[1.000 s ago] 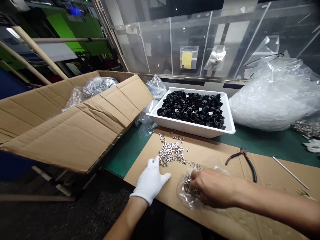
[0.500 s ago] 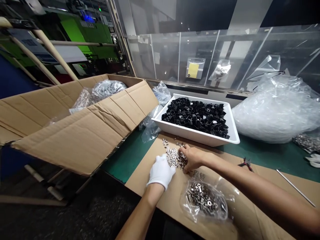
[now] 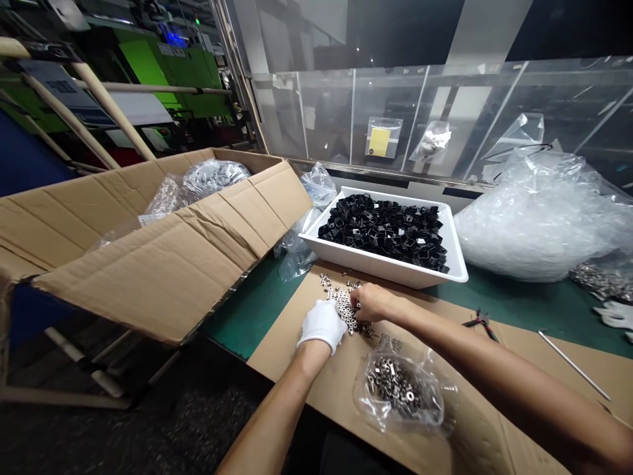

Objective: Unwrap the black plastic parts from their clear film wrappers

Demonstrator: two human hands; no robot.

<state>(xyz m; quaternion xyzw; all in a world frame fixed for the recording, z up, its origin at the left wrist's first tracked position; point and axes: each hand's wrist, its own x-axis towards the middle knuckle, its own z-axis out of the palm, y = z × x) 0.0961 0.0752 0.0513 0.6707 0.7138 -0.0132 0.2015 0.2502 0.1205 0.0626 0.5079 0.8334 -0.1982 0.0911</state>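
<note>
R forearm hides part of the pliers (image 3: 481, 319); sheet's R end is cut off by the frame. Plastic glare blurs some parts in the clear bag (image 3: 403, 389), nr the sheet's near edge. Small metal rings (image 3: 343, 302): shiny, loose, heaped w/ a few strays, nr the far L corner of the cardboard sheet (image 3: 284, 340), just this side of the white tray (image 3: 386, 264). Gloved L hand (image 3: 322, 323) at the heap's L side, fingers bent, tips hidden, can't tell spread or closed. Bare R hand (image 3: 374, 302) at its R side, fingers curled down onto rings; pinch or not, can't tell.
</note>
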